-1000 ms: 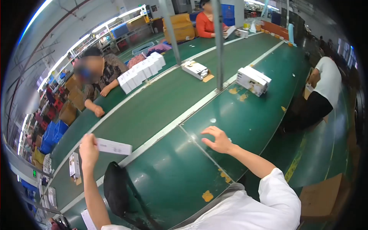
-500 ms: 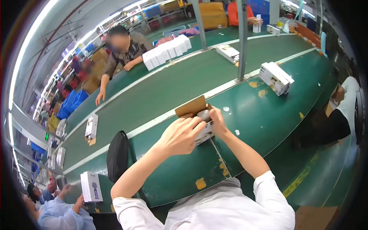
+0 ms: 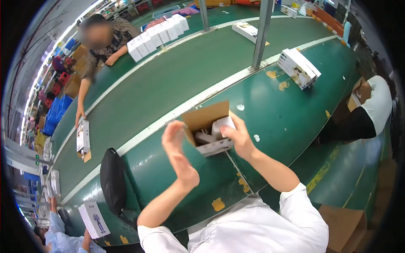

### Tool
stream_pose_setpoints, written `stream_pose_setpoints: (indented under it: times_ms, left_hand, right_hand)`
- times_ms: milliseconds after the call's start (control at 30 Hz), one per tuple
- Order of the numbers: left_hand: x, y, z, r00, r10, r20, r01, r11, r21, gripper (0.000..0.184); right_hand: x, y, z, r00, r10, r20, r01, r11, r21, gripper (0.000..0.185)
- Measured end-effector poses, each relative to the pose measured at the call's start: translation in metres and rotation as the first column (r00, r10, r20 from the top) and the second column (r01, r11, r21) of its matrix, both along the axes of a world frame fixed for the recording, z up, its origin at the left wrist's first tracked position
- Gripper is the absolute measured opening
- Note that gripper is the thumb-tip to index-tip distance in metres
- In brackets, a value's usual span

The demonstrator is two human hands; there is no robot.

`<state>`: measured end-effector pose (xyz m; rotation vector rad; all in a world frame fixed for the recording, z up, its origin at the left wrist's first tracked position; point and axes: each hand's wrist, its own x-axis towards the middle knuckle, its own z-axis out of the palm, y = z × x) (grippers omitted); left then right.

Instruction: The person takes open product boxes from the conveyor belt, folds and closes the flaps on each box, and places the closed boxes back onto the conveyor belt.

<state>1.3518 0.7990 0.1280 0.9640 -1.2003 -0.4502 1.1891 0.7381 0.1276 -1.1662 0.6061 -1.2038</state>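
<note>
Green table (image 3: 168, 198): right hand (image 3: 241, 137) on one box (image 3: 215, 148)

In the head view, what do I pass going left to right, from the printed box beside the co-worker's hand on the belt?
Printed box, black bag, left hand, open box, right hand, white boxes, bending person.

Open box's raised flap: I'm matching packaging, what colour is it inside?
Brown inside the flap, best in head view.
</note>
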Motion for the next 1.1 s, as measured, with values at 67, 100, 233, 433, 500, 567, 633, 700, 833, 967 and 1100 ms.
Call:
stream_pose_setpoints:
  times_ms: [67,100,233,433,500,567,633,700,833,967,1100]
  left_hand:
    - [-0.013,0.001,-0.004,0.834,-0.174,-0.524,0.350,0.901,0.258,0.076]
    - [-0.016,0.002,0.001,0.878,-0.195,-0.436,0.340,0.896,0.284,0.081]
    - [-0.015,-0.004,0.018,0.922,-0.185,-0.340,0.323,0.853,0.411,0.044]
    - [0.014,-0.038,-0.021,0.933,-0.099,0.345,0.205,0.935,-0.289,0.043]
    - [0.021,-0.039,-0.035,0.887,-0.065,0.457,0.243,0.907,-0.343,0.076]
    - [0.014,-0.028,-0.037,0.905,-0.046,0.424,0.181,0.942,-0.283,0.052]
    - [0.008,-0.027,-0.033,0.911,-0.004,0.412,0.122,0.958,-0.260,0.036]
    - [0.007,-0.025,-0.029,0.910,-0.016,0.414,0.127,0.962,-0.243,0.021]
    - [0.005,-0.020,-0.018,0.946,-0.084,0.312,0.138,0.978,-0.157,0.021]
    - [0.003,-0.025,-0.025,0.957,-0.047,0.287,0.111,0.971,-0.211,0.026]
    - [0.001,-0.025,-0.019,0.973,-0.048,0.224,0.103,0.965,-0.243,0.021]
  right_hand:
    - [0.000,0.006,0.010,0.999,-0.009,-0.039,0.012,0.997,0.080,0.025]
    - [0.001,0.008,0.011,0.998,-0.021,-0.051,0.024,0.998,0.053,0.024]
    - [-0.005,0.006,0.021,0.995,-0.010,-0.097,0.017,0.997,0.073,0.023]
    - [-0.026,-0.017,0.027,0.943,-0.089,-0.320,-0.163,0.717,-0.678,0.037]
    - [-0.037,-0.022,0.030,0.889,-0.031,-0.458,-0.329,0.652,-0.683,0.037]
    - [-0.032,-0.027,0.020,0.903,-0.090,-0.421,-0.280,0.619,-0.734,0.031]
    - [-0.030,-0.029,0.018,0.905,-0.140,-0.401,-0.252,0.582,-0.773,0.026]
    - [-0.029,-0.029,0.015,0.916,-0.114,-0.385,-0.242,0.609,-0.755,0.027]
    - [-0.032,-0.029,0.022,0.924,-0.042,-0.381,-0.267,0.642,-0.719,0.029]
    - [-0.034,-0.028,0.026,0.916,-0.018,-0.401,-0.291,0.656,-0.697,0.031]
    - [-0.035,-0.029,0.029,0.902,0.000,-0.432,-0.325,0.657,-0.680,0.031]
